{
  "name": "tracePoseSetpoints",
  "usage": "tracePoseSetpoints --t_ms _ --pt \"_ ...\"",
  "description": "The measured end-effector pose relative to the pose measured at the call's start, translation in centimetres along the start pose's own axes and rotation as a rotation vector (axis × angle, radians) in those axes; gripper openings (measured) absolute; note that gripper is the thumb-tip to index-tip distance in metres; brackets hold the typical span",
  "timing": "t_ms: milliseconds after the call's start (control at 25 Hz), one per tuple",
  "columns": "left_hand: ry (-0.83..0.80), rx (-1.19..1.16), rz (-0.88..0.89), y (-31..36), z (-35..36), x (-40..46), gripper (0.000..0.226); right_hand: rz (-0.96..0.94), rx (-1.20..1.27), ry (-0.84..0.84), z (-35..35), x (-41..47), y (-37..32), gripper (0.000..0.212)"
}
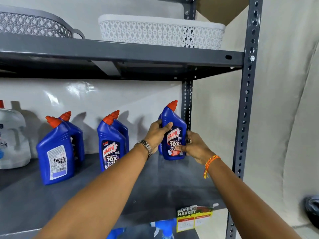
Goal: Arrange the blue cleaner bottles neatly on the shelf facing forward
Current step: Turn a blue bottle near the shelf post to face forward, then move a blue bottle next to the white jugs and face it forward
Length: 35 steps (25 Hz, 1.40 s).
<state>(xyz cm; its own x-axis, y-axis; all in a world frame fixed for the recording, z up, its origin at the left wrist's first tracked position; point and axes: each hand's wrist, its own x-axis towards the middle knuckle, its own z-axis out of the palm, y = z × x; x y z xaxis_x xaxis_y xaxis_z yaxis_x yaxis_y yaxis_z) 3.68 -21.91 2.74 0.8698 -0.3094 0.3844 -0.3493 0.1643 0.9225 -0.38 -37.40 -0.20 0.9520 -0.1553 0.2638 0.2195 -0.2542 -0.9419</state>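
Both my hands hold one blue cleaner bottle [174, 128] with a red cap at the right end of the grey shelf [155, 187], its front label towards me. My left hand [158, 133] grips its left side and my right hand [194, 145] grips its lower right. Another blue bottle [159, 149] is mostly hidden behind it. In the middle, a front-facing bottle [110, 145] stands before a second bottle [121, 128]. At the left, a bottle [55, 152] shows its back label, with another bottle [76, 135] behind it.
A large white jug [12, 138] stands at the shelf's far left. The upper shelf carries a grey basket [34, 25] and a white basket [160, 31]. A grey upright post [245, 118] borders the right. A yellow price tag [194, 218] hangs on the shelf edge.
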Motion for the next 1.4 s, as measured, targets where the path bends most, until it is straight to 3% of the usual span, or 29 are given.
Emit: tracePoseSetpoints --t_ms 280,400,480,560,640,680,760,840,880,960,1040,1240,1360,1400 --pt "0.019 0.036 -0.072 -3.8 -0.3 0.1 0.036 0.046 -0.058 0.026 1.2 0.1 4.0 0.065" --pt "-0.007 0.094 -0.066 -2.8 -0.5 -0.8 0.036 0.081 -0.132 0.048 1.2 -0.1 4.1 0.066" --pt "0.014 0.225 -0.048 -0.6 -1.3 -2.4 0.045 0.087 -0.174 0.126 1.2 -1.1 3.2 0.079" --pt "0.107 0.293 0.06 1.7 -4.1 -5.0 0.052 -0.019 -0.263 0.325 2.5 -3.0 1.3 0.094" --pt "0.304 0.273 0.228 3.9 -8.7 -8.2 0.041 -0.282 -0.246 0.518 5.3 -5.8 -1.7 0.091" --pt "0.432 0.298 0.309 4.6 -11.6 -10.3 0.033 -0.416 -0.174 0.518 7.8 -6.9 -3.2 0.086" --pt "0.715 0.423 0.425 5.3 -18.0 -14.0 0.026 -0.527 0.005 0.281 13.9 -8.5 -5.6 0.074" --pt "0.926 0.527 0.4 5.5 -24.0 -16.1 0.033 -0.41 0.108 -0.102 21.1 -8.1 -6.6 0.069" --pt "0.954 0.565 0.322 5.3 -26.6 -16.4 0.04 -0.317 0.108 -0.265 24.5 -7.5 -6.6 0.071" --pt "0.827 0.531 0.095 4.7 -29.2 -16.2 0.037 -0.179 0.054 -0.424 30.0 -5.1 -5.4 0.071" --pt "0.632 0.493 -0.038 3.7 -31.1 -15.8 0.021 -0.115 -0.041 -0.457 33.7 -3.0 -4.1 0.059" --pt "0.547 0.339 0.023 3.4 -33.9 -15.3 0.008 -0.05 -0.043 -0.509 35.6 -1.9 -4.4 0.048" --pt "0.541 0.247 0.095 6.4 -33.4 -15.0 0.021 -0.093 0.118 -0.355 36.4 -4.2 -7.1 0.028" --pt "0.511 0.237 0.098 7.6 -32.6 -15.0 0.033 -0.18 0.096 -0.246 36.9 -5.1 -8.0 0.032"
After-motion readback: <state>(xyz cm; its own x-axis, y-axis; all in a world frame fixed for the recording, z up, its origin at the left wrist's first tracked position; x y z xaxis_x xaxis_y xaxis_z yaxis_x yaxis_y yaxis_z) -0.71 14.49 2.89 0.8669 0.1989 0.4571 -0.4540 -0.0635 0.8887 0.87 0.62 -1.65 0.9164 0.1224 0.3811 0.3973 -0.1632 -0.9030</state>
